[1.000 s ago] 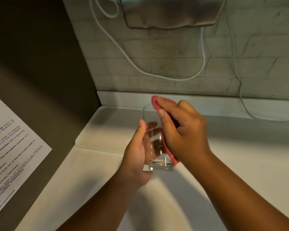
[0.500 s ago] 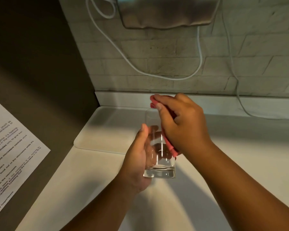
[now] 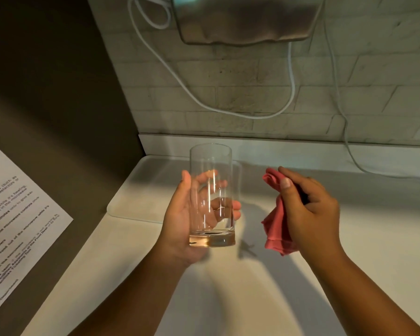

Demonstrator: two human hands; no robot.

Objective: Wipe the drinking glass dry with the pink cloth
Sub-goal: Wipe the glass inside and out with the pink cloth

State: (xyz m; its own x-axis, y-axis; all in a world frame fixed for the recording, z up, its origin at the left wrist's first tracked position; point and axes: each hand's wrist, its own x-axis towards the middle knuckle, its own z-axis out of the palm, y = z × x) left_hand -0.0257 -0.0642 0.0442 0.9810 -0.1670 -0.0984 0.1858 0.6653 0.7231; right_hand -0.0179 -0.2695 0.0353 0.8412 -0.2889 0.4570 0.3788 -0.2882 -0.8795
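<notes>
A tall clear drinking glass stands upright in my left hand, which wraps its lower half from the left and behind, above the white counter. My right hand is a short way to the right of the glass, apart from it, and grips the bunched pink cloth. The cloth hangs down from between thumb and fingers, with one corner sticking up near the thumb. Nothing touches the glass but my left hand.
A white tray lies on the white counter behind the glass, by the corner. A dark panel with a printed notice closes the left side. White cables hang on the brick wall below a metal box.
My right hand has pulled the pink cloth off the glass and moved to the right, away from it. The glass stays upright in my left hand and is now fully uncovered.
</notes>
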